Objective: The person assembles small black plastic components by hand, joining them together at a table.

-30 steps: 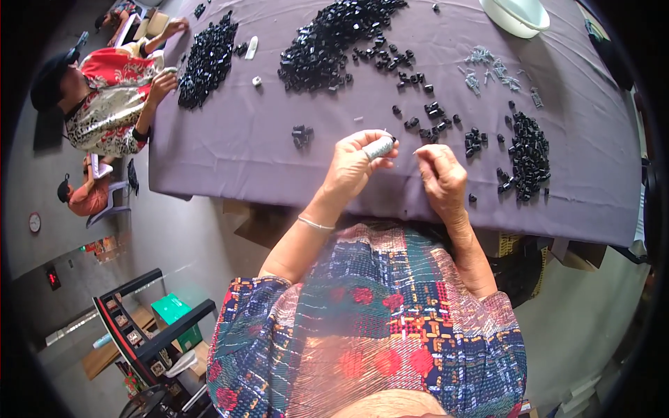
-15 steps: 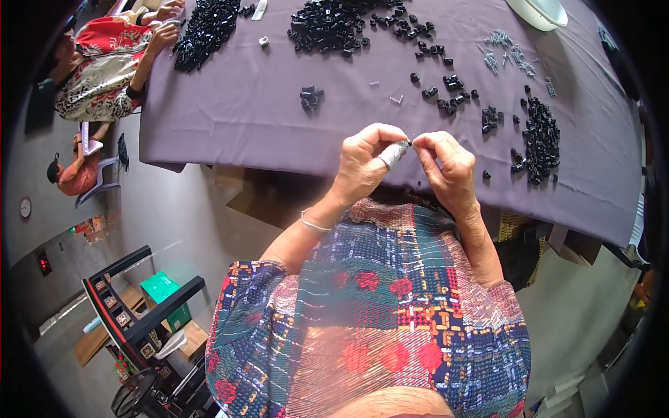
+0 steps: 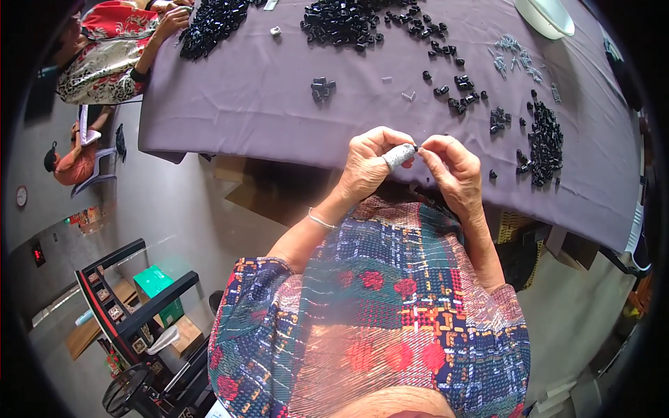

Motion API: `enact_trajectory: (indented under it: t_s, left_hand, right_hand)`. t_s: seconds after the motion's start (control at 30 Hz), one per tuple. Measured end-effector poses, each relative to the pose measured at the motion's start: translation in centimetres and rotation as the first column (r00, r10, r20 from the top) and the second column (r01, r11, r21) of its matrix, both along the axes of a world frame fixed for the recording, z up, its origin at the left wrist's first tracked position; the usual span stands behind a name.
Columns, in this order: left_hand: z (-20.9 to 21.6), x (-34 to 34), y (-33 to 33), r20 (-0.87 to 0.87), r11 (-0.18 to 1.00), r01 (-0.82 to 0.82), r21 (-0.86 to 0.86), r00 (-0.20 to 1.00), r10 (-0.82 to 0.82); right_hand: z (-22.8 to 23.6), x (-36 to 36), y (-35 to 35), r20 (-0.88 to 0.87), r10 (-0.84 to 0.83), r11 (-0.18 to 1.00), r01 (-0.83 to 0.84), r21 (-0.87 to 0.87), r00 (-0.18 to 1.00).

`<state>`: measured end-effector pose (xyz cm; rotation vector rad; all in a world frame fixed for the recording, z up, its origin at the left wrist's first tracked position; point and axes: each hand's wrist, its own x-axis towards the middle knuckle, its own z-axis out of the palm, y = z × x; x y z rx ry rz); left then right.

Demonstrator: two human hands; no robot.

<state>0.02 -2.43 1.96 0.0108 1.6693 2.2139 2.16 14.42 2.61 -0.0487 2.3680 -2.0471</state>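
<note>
Just over the near table edge, my left hand [image 3: 371, 164] pinches a small black piece [image 3: 416, 148] between thumb and forefinger. Grey-white wrapping [image 3: 398, 157] covers the left thumb. My right hand [image 3: 456, 171] meets it from the other side, its thumb and forefinger closed at the same piece. Most of the piece is hidden by fingertips, so its exact kind does not show. To the right lies a pile of small black plastic parts [image 3: 545, 143]. Thin clear or silvery pieces [image 3: 516, 57] are scattered farther back.
A purple-grey cloth covers the table [image 3: 244, 104]. Black parts form a large far pile [image 3: 338, 24], another pile at far left [image 3: 212, 28] and a small cluster [image 3: 322, 89]. A white basin [image 3: 547, 17] stands far right. Another person's hand [image 3: 174, 21] rests by the left pile.
Both hands stay together at the small black piece, and the right fingers have shifted slightly around it. The whole view has moved a little, and the piles lie where they were.
</note>
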Motion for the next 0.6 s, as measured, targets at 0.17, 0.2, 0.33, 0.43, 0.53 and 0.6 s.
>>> enact_trajectory:
  t_s: [0.17, 0.2, 0.33, 0.43, 0.53, 0.6]
  left_hand:
    - [-0.5, 0.5, 0.0, 0.015, 1.000, -0.003, 0.019, 1.000, 0.002]
    - [-0.3, 0.6, 0.0, 0.010, 1.000, 0.002, 0.023, 1.000, -0.002]
    - [-0.6, 0.6, 0.0, 0.008, 0.995, -0.001, 0.104, 1.000, 0.000]
    - [-1.1, 0.4, -0.2, 0.025, 0.991, -0.018, 0.133, 1.000, 0.015]
    - [-2.3, 0.2, -0.8, 0.108, 0.960, -0.030, 0.277, 0.994, 0.000]
    - [-2.8, -0.3, -1.3, 0.133, 0.912, -0.044, 0.409, 0.991, -0.012]
  right_hand:
    - [-0.1, -0.1, -0.4, -0.229, 0.013, 0.982, 0.030, 0.185, 0.973]
    - [-0.1, 0.1, -0.6, -0.234, 0.010, 0.981, 0.036, 0.189, 0.972]
    - [-0.2, 0.1, -1.0, -0.204, -0.045, 0.990, 0.072, 0.125, 0.978]
    - [-0.1, -0.2, -1.3, -0.248, 0.017, 0.983, 0.028, 0.180, 0.969]
    - [0.8, -0.6, -1.3, -0.214, 0.059, 0.979, -0.015, 0.202, 0.975]
    - [1.0, -1.2, -1.0, -0.228, 0.046, 0.974, 0.006, 0.225, 0.973]
